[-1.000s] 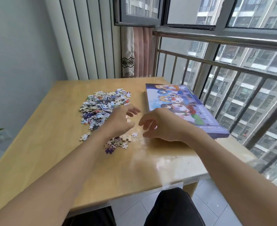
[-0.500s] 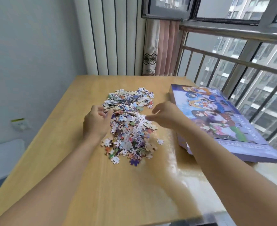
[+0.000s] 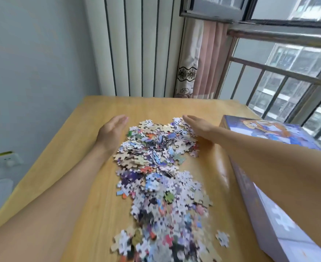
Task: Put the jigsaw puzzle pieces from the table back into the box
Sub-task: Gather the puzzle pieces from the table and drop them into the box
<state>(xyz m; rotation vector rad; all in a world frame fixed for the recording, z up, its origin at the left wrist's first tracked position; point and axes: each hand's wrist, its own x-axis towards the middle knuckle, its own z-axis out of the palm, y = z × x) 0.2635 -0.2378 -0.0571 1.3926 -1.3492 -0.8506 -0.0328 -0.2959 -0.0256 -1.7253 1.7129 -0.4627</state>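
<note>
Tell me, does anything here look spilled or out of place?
Yes. Jigsaw puzzle pieces lie heaped loose on the wooden table, while the puzzle box beside them is shut. One stray piece sits apart.

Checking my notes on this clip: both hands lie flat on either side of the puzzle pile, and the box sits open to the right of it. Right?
Not quite. In the head view the box is closed, its printed lid on. The left hand and right hand do flank the puzzle pile, fingers straight.
</note>
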